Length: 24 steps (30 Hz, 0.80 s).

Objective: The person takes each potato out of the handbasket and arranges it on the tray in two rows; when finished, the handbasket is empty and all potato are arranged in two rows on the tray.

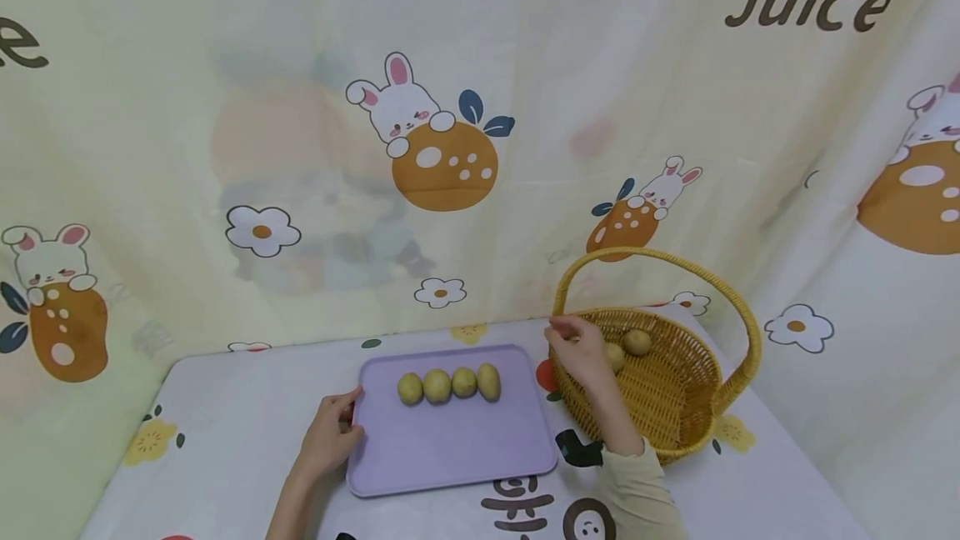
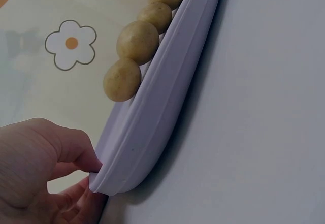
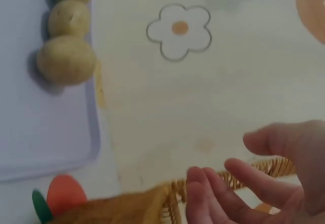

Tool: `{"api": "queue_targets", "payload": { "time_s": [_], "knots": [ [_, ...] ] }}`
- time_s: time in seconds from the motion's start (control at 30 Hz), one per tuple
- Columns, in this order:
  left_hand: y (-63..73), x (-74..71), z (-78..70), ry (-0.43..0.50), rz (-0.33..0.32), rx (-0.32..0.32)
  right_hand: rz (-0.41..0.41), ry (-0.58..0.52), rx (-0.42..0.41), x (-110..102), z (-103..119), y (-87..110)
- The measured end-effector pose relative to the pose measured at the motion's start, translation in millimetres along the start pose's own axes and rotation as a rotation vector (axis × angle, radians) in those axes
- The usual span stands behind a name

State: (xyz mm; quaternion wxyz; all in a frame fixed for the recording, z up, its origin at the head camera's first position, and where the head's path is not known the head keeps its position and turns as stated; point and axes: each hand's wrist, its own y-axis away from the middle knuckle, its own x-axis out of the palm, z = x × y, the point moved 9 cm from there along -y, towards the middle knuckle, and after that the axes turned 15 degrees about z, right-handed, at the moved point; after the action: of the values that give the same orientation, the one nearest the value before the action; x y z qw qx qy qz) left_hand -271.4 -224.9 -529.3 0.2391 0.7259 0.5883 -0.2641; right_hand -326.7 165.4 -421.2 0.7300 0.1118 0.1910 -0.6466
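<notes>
A lilac tray [image 1: 450,448] lies on the table with several potatoes [image 1: 437,387] in a row along its far part. My left hand [image 1: 330,433] grips the tray's left edge; in the left wrist view, finger and thumb [image 2: 76,148] meet its rim. Over the left rim of a wicker basket [image 1: 678,390], my right hand [image 1: 583,350] hovers with loosely bent fingers apart, and no object shows between them. Inside the basket sit a potato [image 1: 637,342] at the back and another potato [image 1: 614,357] partly hidden by the right hand.
The basket's tall arched handle [image 1: 738,298] rises over its right side. A patterned cloth [image 1: 225,432] covers the table, and a printed curtain [image 1: 315,148] hangs right behind it. A gap of tablecloth separates tray and basket.
</notes>
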Motion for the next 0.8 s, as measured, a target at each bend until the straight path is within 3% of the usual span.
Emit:
{"api": "queue_targets", "payload": {
  "time_s": [0.13,0.23,0.4,0.53,0.8],
  "knots": [
    [1.1,-0.4,0.6,-0.008,0.002,-0.001,-0.094,0.059,-0.009,-15,-7,5.2],
    [1.5,0.2,2.4,-0.011,0.004,-0.01,-0.113,0.093,0.043,-21,-19,7.5],
    [1.3,1.3,3.7,-0.003,-0.002,-0.018,-0.067,0.162,0.108,-19,-38,6.6],
    [0.3,1.5,3.3,0.006,-0.005,-0.018,-0.039,0.248,0.074,-17,-43,6.3],
    [-0.7,3.0,3.7,0.014,0.013,-0.022,0.054,0.25,0.13,-12,-62,5.8]
  ]
}}
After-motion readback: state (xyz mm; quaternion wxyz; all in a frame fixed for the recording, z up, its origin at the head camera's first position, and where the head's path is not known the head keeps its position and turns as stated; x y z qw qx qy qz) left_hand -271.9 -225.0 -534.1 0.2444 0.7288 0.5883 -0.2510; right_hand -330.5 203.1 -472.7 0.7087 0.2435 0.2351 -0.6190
